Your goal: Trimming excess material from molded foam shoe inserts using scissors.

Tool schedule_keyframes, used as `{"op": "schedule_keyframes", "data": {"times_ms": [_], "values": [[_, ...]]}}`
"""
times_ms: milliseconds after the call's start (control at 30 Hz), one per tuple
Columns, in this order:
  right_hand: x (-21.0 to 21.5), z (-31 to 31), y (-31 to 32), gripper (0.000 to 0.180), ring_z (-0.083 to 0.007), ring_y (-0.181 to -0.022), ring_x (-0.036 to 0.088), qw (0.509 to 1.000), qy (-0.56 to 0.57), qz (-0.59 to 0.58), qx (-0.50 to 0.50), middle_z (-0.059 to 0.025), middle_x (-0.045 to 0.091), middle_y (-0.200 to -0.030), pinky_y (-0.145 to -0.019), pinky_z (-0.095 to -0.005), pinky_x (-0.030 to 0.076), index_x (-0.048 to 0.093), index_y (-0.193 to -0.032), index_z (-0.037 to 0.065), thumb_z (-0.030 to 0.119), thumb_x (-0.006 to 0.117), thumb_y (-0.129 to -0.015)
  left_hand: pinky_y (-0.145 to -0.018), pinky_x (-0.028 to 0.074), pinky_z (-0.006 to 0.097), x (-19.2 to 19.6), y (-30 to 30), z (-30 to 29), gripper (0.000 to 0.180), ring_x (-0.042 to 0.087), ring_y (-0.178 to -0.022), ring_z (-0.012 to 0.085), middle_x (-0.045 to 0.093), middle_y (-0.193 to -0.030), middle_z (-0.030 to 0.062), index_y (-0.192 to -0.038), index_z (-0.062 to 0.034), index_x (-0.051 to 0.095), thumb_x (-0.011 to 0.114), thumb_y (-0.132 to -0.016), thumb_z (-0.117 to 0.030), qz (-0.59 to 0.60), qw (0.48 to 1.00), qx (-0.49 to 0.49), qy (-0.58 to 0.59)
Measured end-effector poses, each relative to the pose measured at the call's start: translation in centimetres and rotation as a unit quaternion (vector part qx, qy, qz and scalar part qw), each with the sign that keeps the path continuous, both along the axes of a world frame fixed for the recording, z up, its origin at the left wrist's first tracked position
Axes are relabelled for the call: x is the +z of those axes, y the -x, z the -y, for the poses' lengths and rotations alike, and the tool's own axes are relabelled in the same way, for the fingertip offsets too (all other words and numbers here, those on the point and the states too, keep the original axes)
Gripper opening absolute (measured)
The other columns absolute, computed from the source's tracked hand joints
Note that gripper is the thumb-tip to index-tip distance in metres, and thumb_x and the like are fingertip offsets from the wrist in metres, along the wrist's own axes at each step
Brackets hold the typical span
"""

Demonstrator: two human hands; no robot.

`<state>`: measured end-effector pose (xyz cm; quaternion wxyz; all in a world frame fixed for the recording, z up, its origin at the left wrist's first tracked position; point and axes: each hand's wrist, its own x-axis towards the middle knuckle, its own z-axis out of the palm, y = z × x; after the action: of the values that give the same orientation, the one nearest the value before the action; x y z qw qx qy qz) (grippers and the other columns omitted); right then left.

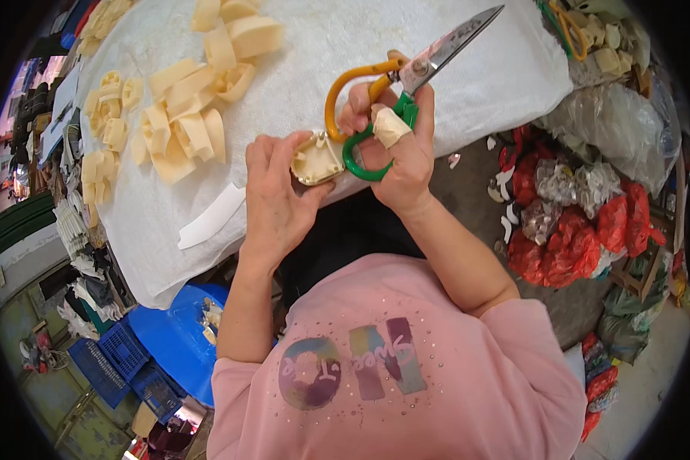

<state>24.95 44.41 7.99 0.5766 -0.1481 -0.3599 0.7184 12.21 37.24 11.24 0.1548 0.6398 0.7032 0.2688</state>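
Observation:
My left hand grips a small cream-coloured, cup-like piece with a folded rim, its hollow side turned up. Close beside it, my right hand holds scissors with one yellow and one green handle loop. Their blades point up and to the right, away from the cream piece, and look closed. A pale wrap covers one finger of the right hand. The green loop sits next to the cream piece's right edge. A white curved strip lies on the white-covered table left of my left hand.
Cream curved pieces lie in loose piles on the table's left and far side. A blue basin and blue crates stand below left. On the right floor are red plastic bags and clear plastic sheeting.

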Motion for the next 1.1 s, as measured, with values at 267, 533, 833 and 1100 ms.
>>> {"op": "schedule_keyframes", "data": {"times_ms": [267,533,833,1100], "values": [[2.9,-3.3,-3.2,0.045,-0.0112,-0.075,0.051,0.983,-0.024,0.150,-0.099,-0.0060,0.055,-0.089,-0.067,-0.0263,0.044,0.037,-0.125,-0.001,0.009,0.052,-0.084,-0.083,0.043,0.031,-0.5,0.4,0.9,0.058,0.051,-0.094,0.0223,0.049,-0.097,0.0080,-0.111,-0.0038,0.055,0.076,-0.057,0.004,0.106,0.994,0.026,-0.015],[1.5,-10.5,-9.9,0.048,-0.0313,-0.094,0.053,0.586,-0.338,0.716,-0.172,-0.0156,0.053,-0.107,-0.083,-0.0374,0.044,0.052,-0.128,0.010,0.018,0.060,-0.081,-0.090,0.043,0.031,-0.4,4.0,11.4,0.055,0.053,-0.102,0.0187,0.051,-0.110,0.0092,-0.113,-0.0013,0.048,0.075,-0.067,0.002,0.292,0.912,0.220,-0.187],[2.3,-8.0,-4.7,0.035,-0.0290,-0.104,0.049,0.520,-0.493,0.662,-0.219,-0.0082,0.056,-0.111,-0.091,-0.0421,0.037,0.062,-0.109,0.012,0.015,0.068,-0.075,-0.093,0.042,0.035,-9.5,12.9,36.4,0.058,0.051,-0.109,0.0234,0.050,-0.119,0.0159,-0.125,0.0023,0.043,0.072,-0.074,-0.004,0.049,0.726,0.685,-0.039],[2.6,4.6,8.4,0.040,-0.0285,-0.101,0.051,0.674,-0.588,0.443,0.067,-0.0095,0.057,-0.108,-0.087,-0.0413,0.040,0.058,-0.103,0.005,0.007,0.072,-0.065,-0.091,0.039,0.038,-5.7,11.2,27.1,0.042,0.052,-0.104,0.0251,0.053,-0.114,0.0144,-0.121,-0.0033,0.053,0.063,-0.081,-0.008,-0.029,0.756,0.643,-0.119]]}}
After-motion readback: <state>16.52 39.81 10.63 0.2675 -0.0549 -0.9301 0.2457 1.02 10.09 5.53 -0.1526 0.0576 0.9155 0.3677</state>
